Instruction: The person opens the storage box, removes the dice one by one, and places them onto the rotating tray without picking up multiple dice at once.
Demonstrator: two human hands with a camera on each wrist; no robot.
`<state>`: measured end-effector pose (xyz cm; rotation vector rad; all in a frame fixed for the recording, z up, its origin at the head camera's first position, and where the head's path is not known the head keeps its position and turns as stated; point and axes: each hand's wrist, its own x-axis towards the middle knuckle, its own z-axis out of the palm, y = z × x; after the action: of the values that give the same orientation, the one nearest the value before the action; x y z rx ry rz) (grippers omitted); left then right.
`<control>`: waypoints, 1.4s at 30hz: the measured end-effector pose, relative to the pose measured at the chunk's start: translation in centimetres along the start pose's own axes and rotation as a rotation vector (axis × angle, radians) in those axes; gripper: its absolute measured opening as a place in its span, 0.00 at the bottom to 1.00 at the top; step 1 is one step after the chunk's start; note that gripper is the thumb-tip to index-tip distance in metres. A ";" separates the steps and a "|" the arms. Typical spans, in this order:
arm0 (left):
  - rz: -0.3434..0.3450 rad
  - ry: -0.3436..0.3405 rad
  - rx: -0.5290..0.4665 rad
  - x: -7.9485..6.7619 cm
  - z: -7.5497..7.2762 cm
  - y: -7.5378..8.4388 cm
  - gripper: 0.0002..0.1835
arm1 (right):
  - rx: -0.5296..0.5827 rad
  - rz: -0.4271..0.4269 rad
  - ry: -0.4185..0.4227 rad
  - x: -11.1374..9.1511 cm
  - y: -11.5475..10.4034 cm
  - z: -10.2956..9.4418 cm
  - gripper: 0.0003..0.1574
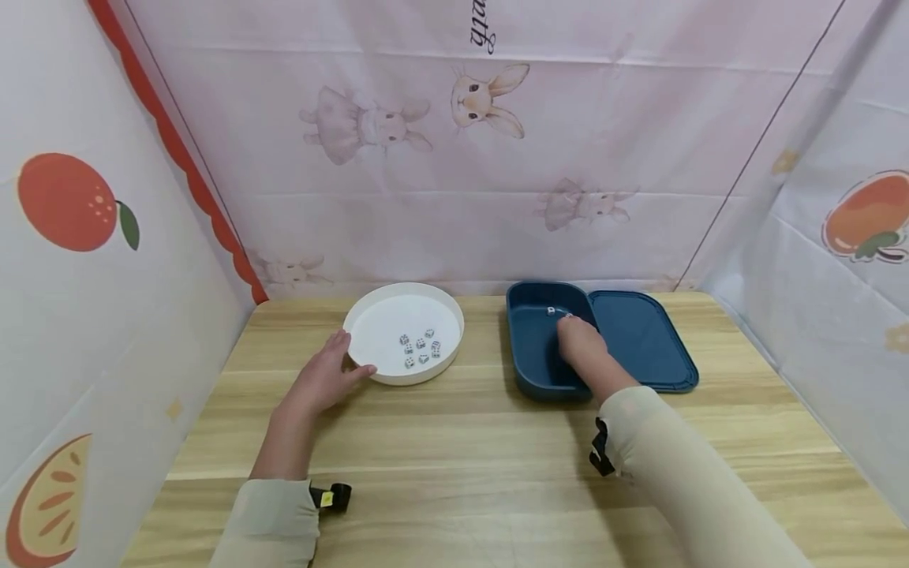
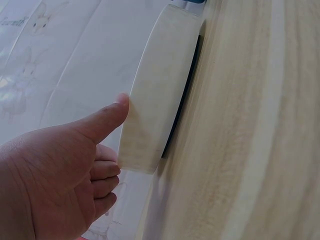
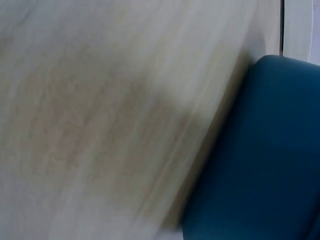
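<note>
At the left, a round white tray (image 1: 376, 323) holds several white dice (image 1: 420, 344) with dark markings. My left hand (image 1: 328, 375) touches its near left side. In the left wrist view, the thumb (image 2: 117, 112) meets the rim and the other fingers lie loosely bent by the wall. My right hand (image 1: 584, 347) reaches down into a dark blue box (image 1: 529, 355), and its fingertips are mostly hidden. A white die (image 1: 551, 311) lies in the box just beyond it. A small white bit shows at the fingertips; whether they pinch it is unclear.
A dark blue lid (image 1: 642, 339) lies flat against the box's right side. Behind the wooden table (image 1: 454, 465) hangs a pink cloth (image 1: 440, 221) printed with rabbits. White cloths with fruit prints flank both sides. Only the box's outer wall and tabletop show in the right wrist view.
</note>
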<state>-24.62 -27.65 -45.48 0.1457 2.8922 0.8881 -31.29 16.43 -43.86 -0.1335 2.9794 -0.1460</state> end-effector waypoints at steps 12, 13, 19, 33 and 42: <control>-0.007 -0.001 -0.001 0.0 0.0 0.0 0.52 | 0.023 -0.140 -0.040 0.2 0.0 0.4 0.15; -0.006 0.001 -0.003 -0.1 -0.1 0.1 0.52 | 0.016 -0.153 -0.049 0.1 0.0 0.2 0.16; -0.002 0.000 0.000 -0.1 -0.1 0.0 0.53 | -0.010 -0.167 -0.078 0.2 0.2 -0.3 0.06; -0.003 -0.002 -0.011 0.0 -0.1 0.2 0.52 | -0.051 -0.137 -0.155 0.5 -0.7 -1.0 0.07; -0.004 0.006 -0.010 0.1 0.0 0.0 0.52 | -0.118 -0.138 -0.155 0.8 -1.1 -0.8 0.06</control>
<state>-24.70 -27.65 -45.43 0.1362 2.8922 0.9032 -32.11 15.35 -43.03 -0.3488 2.8231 0.0232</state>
